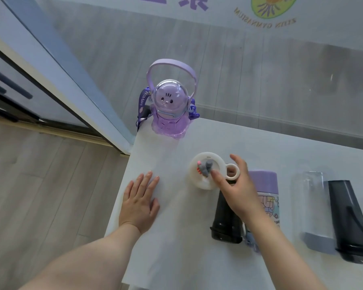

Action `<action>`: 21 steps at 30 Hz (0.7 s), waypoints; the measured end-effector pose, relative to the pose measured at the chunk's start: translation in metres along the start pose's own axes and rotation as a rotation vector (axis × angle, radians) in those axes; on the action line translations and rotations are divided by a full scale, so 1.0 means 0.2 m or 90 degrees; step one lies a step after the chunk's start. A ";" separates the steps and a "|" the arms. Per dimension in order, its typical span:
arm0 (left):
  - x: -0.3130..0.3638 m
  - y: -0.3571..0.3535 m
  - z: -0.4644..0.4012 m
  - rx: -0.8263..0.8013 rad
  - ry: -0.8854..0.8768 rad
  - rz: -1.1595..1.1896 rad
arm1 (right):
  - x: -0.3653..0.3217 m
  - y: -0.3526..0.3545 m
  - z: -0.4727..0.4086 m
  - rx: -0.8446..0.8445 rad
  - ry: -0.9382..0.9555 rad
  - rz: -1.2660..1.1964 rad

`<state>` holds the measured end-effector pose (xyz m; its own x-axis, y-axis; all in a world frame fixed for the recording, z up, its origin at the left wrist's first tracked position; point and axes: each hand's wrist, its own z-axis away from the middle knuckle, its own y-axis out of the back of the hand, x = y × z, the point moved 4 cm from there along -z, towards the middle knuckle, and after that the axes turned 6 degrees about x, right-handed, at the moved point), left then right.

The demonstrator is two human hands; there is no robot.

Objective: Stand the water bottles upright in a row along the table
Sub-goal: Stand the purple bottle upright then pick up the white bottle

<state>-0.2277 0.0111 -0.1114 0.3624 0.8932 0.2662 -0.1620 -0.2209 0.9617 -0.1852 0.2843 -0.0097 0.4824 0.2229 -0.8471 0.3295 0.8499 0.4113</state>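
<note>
Forearms nearest the lens, both reaching onto the white table [176,258]. Right hand [236,190]: fingers curled over a white-lidded bottle [201,171], thumb and forefinger closing around its side loop; whether the grip is complete cannot be told. Bottle appears upright, viewed from above, a small grey figure on the lid. Left hand [139,203]: fingers straight and slightly spread, palm flat on the table, well left of that bottle, holding nothing. Beneath the right wrist: black bottle [225,220], lying down. Just right of it: purple-capped printed bottle [267,195], lying. Further right: clear bottle [312,208] and dark grey bottle [348,220], both lying. Beyond the fingertips, at the far table corner: purple bunny bottle [169,109], upright. Handling advice: align the white-lidded bottle with the bunny bottle, set its base flat, release gently.
</note>
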 end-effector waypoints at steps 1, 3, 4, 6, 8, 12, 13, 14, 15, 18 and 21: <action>0.00 0.00 0.00 -0.002 0.001 -0.001 | 0.00 0.01 0.01 0.022 0.013 -0.006; 0.00 0.00 0.00 -0.003 0.003 0.002 | -0.02 0.04 0.05 0.067 0.066 0.010; 0.01 0.00 0.00 -0.003 0.003 0.003 | -0.04 0.06 0.07 0.095 0.120 0.049; 0.00 0.00 0.00 0.000 0.003 0.006 | -0.08 0.06 0.10 0.123 0.284 0.164; 0.00 0.00 0.00 0.001 0.001 0.008 | -0.11 0.02 0.12 0.121 0.405 0.288; 0.00 0.00 0.00 0.001 -0.003 0.008 | -0.12 -0.07 0.11 0.125 0.424 0.383; 0.00 0.00 0.00 0.002 -0.004 0.009 | -0.12 -0.08 0.10 0.132 0.419 0.389; 0.00 0.00 0.00 0.002 -0.004 0.011 | -0.12 -0.08 0.08 0.134 0.412 0.392; 0.00 0.00 0.00 0.001 -0.003 0.012 | -0.12 -0.08 0.05 0.133 0.408 0.392; 0.00 0.00 0.00 -0.005 0.000 0.006 | -0.13 -0.08 -0.04 0.143 0.407 0.389; 0.00 0.00 0.00 -0.008 0.002 0.006 | -0.16 -0.07 -0.17 0.164 0.403 0.388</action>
<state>-0.2275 0.0114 -0.1117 0.3577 0.8922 0.2755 -0.1774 -0.2247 0.9581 -0.2321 0.2809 -0.0001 0.1228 0.8824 -0.4542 0.3718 0.3834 0.8454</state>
